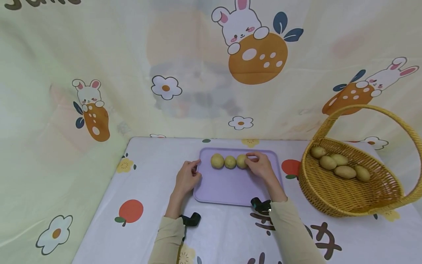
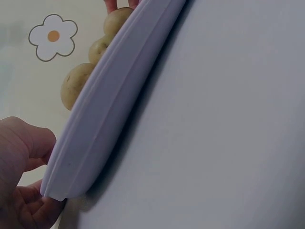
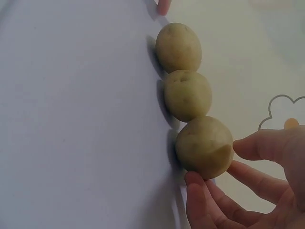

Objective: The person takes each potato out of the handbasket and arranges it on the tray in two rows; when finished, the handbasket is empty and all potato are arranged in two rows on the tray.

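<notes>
Three round, yellowish potatoes stand in a touching row along the far side of a light purple tray (image 1: 224,187). My right hand (image 1: 261,165) holds the rightmost potato (image 3: 205,147), with the thumb on one side and fingertips on the other. The middle potato (image 3: 188,95) is the smallest in the head view, and the left potato (image 1: 217,161) ends the row. My left hand (image 1: 187,178) is at the tray's left edge. In the left wrist view its thumb touches the rim and its curled fingers are at the corner, partly hidden.
To the right of the tray stands a yellow wicker basket (image 1: 316,194) with a tall arched handle (image 1: 379,108). Several potatoes (image 1: 345,172) lie in its far part. A patterned cloth (image 1: 148,190) covers the table, and a printed curtain (image 1: 197,55) hangs behind it.
</notes>
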The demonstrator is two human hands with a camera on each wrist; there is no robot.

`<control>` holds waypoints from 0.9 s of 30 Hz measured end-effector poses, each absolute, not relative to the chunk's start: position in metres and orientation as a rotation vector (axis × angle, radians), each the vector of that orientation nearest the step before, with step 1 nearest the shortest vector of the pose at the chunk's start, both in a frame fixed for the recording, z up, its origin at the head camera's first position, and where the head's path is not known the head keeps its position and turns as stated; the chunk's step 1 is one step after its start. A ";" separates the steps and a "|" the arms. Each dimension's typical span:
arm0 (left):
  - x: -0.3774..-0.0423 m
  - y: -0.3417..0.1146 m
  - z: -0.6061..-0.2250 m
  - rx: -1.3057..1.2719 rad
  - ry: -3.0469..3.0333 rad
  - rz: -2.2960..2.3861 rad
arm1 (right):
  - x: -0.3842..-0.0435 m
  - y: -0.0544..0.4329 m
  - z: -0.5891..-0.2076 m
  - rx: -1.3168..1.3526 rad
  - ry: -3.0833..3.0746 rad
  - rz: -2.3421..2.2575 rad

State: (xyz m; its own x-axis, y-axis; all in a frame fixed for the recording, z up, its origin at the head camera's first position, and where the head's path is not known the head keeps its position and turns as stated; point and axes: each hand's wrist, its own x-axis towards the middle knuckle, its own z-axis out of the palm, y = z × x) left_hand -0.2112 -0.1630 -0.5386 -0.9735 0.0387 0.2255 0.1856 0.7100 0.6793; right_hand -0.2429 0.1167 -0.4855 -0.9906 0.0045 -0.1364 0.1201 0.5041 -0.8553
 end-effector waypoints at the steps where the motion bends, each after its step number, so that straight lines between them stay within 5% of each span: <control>1: -0.211 -0.163 -0.539 -0.181 -2.723 -1.109 | -0.243 0.117 -0.485 0.110 2.621 -1.504; 27: -0.209 -0.162 -0.535 -0.177 -2.724 -1.117 | -0.246 0.121 -0.492 0.052 2.612 -1.533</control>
State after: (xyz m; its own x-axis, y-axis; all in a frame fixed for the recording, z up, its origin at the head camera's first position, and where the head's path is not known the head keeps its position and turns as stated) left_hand -0.2092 -0.1625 -0.5355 -0.9745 0.0378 0.2212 0.1822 0.7087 0.6816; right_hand -0.2462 0.1211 -0.4918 -0.9930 -0.0277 -0.1145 0.0864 0.4888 -0.8681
